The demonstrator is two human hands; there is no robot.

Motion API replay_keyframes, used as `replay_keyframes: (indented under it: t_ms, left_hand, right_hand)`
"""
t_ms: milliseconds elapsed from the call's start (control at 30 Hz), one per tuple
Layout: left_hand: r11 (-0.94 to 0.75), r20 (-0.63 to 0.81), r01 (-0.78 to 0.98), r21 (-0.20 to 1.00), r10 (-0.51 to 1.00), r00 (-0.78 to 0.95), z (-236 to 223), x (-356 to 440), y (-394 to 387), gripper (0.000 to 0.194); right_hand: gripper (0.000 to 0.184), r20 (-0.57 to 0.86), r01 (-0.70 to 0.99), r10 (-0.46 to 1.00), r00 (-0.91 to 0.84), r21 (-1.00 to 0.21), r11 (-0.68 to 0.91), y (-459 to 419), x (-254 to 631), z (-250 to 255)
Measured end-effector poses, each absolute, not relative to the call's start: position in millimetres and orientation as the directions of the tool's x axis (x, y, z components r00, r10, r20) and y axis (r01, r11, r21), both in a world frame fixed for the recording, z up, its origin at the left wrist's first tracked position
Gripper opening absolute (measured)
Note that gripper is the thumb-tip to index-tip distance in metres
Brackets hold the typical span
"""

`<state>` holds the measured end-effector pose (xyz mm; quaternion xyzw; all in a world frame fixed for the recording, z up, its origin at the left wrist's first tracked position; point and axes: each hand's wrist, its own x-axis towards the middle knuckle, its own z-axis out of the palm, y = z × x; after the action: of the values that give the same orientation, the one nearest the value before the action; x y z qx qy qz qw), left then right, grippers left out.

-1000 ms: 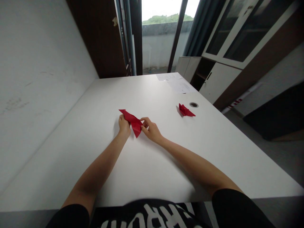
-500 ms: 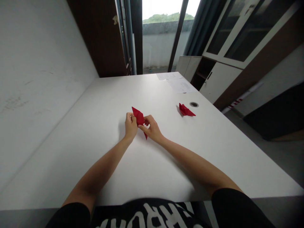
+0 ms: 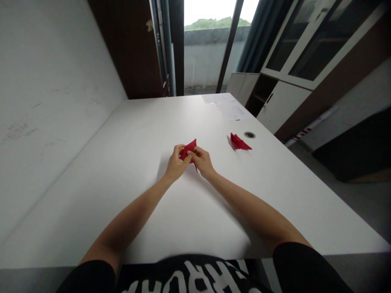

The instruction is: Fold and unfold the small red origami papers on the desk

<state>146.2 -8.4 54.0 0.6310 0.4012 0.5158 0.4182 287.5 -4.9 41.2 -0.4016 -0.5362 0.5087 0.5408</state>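
Note:
Between my two hands is a piece of folded red paper (image 3: 188, 150), held just above the white table. My left hand (image 3: 177, 163) grips its left side, thumb on the near face. From the right, my right hand (image 3: 203, 162) pinches it, with the thumb and fingers close to my left thumb. One pointed corner sticks up at the top, and a thin tip hangs below between the hands. The fingers cover much of the paper's middle. Farther right, a second folded red paper shape (image 3: 239, 142) lies on the table, apart from both hands.
The white table (image 3: 128, 138) stretches away from me, along a wall (image 3: 55, 81) on the left. A round cable hole (image 3: 249, 134) sits near its right edge. White paper sheets (image 3: 230, 110) lie at the far right corner. Cabinets (image 3: 287, 101) stand beyond.
Both hands have shifted slightly right with the folded red paper. It has turned, so its upper point now leans right instead of left. The other red shape lies where it was.

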Motion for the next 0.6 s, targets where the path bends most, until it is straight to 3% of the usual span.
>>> replay_keyframes:
  t_ms: [100,233,433,600]
  left_hand:
    - [-0.318,0.306,0.067,0.946,0.941,0.145,55.5,145.0,-7.6,0.030]
    - [-0.339,0.324,0.101,0.936,0.936,0.139,58.4,140.4,-4.6,0.024]
    - [-0.396,0.366,0.319,0.861,0.918,0.153,67.1,137.5,-10.6,0.039]
    - [-0.354,0.337,0.342,0.871,0.935,0.110,69.5,134.8,-7.6,0.046]
  right_hand:
    - [0.031,0.286,-0.167,0.958,-0.010,-0.945,0.280,-3.8,288.6,39.6]
    - [0.030,0.340,-0.115,0.940,-0.029,-0.935,0.335,-2.3,289.9,37.8]
    - [0.028,0.411,-0.037,0.910,-0.058,-0.912,0.410,-4.1,289.9,36.5]
    - [0.026,0.480,0.076,0.877,0.021,-0.875,0.478,-5.6,290.3,36.8]
